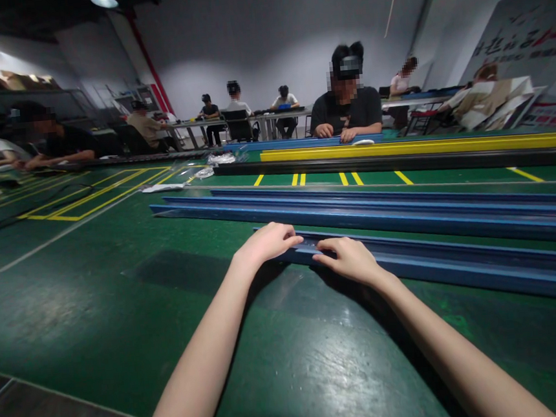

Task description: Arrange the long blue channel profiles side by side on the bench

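Note:
A long blue channel rail (457, 256) lies nearest to me on the green table, running off to the right. My left hand (272, 240) is closed over its left end, with the fingers curled down into and around the rail. A short way to the right, my right hand (348, 255) grips the same rail, thumb at the near wall and fingers bent over the channel. Between the hands a short stretch of the channel shows; any small part under the fingertips is hidden. Just behind lie more blue rails (356, 211), roughly parallel and apart from my hands.
Farther back on the green table (96, 309) lie a black rail (352, 163) and a yellow rail (423, 148). Crumpled clear plastic (220, 159) sits by their left ends. Across the table a person (347, 108) in a dark shirt works; several others sit beyond.

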Available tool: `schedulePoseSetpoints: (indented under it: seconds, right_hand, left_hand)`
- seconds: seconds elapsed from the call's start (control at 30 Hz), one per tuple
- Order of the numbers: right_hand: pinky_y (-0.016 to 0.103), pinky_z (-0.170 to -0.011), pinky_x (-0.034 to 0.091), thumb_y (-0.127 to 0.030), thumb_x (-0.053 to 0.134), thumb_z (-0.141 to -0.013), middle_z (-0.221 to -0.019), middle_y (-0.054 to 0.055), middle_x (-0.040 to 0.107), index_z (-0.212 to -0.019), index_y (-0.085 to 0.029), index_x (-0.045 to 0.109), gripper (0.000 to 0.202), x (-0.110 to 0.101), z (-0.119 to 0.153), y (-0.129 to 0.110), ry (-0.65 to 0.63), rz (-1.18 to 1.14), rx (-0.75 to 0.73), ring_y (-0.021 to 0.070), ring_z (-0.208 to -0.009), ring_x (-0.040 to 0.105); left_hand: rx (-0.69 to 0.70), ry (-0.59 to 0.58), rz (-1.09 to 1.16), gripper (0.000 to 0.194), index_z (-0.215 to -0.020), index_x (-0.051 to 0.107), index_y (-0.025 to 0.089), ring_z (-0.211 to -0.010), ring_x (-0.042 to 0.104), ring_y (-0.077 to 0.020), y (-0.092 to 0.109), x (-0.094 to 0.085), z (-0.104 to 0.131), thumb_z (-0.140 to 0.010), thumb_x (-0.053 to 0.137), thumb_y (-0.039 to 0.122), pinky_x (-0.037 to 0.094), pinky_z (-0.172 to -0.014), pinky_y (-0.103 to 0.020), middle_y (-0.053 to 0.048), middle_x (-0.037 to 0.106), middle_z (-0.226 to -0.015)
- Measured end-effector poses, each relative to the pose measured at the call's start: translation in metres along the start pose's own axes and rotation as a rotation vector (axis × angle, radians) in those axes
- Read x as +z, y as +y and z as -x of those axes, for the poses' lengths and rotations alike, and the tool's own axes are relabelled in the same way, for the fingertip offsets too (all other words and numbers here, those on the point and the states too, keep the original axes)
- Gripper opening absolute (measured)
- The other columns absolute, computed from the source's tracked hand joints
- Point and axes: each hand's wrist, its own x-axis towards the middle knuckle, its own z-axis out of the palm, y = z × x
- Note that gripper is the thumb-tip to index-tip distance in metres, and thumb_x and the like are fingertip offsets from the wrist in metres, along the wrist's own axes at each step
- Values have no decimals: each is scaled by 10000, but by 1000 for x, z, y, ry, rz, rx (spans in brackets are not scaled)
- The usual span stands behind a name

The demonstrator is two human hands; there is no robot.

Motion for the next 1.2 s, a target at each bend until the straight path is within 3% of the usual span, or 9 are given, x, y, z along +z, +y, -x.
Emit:
schedulePoseSetpoints:
  seconds: [0.2,0.37,0.57,0.8,0.93,1.2]
  right_hand:
    - [243,-661,383,-370,349,-870,-957,57,643,-912,-215,604,301,-6,10,6,-51,66,-27,183,-898,577]
    - [248,-641,390,-388,364,-861,-884,51,666,-857,-223,605,292,-20,25,35,-115,54,28,183,-818,605]
    - [251,-670,418,-353,531,-758,-894,32,669,-862,-226,599,178,-40,60,79,4,25,142,187,-829,605]
    - [326,-758,408,-337,374,-831,-923,64,645,-859,-209,611,271,-53,100,121,228,200,214,220,-883,564]
    - [363,-780,398,-345,330,-849,-1008,97,630,-994,-189,588,335,-42,112,136,293,255,289,245,-952,544]
    - [388,-885,326,-367,225,-896,-1098,94,612,-1093,-171,547,425,-24,108,139,317,328,310,221,-1037,520]
  left_hand:
    - [45,122,-202,293,-853,622,173,-856,567,-172,24,10,0,-872,378,334,395,-734,-249,-52,627,-890]
    - [91,247,-302,311,-932,596,174,-912,529,-176,61,25,-9,-907,303,274,388,-804,-283,-57,596,-965]
    - [138,253,-275,312,-970,579,165,-941,531,-197,110,55,-41,-909,290,265,398,-787,-321,-76,590,-1017]
    - [109,222,-187,331,-927,593,138,-898,576,-212,157,84,-70,-900,280,241,407,-770,-344,-96,626,-954]
    - [69,255,-179,334,-934,597,115,-932,562,-235,169,95,-72,-890,291,240,392,-789,-365,-128,626,-946]
    - [76,295,-178,362,-886,621,94,-898,576,-239,165,98,-75,-872,282,221,390,-798,-371,-144,642,-900]
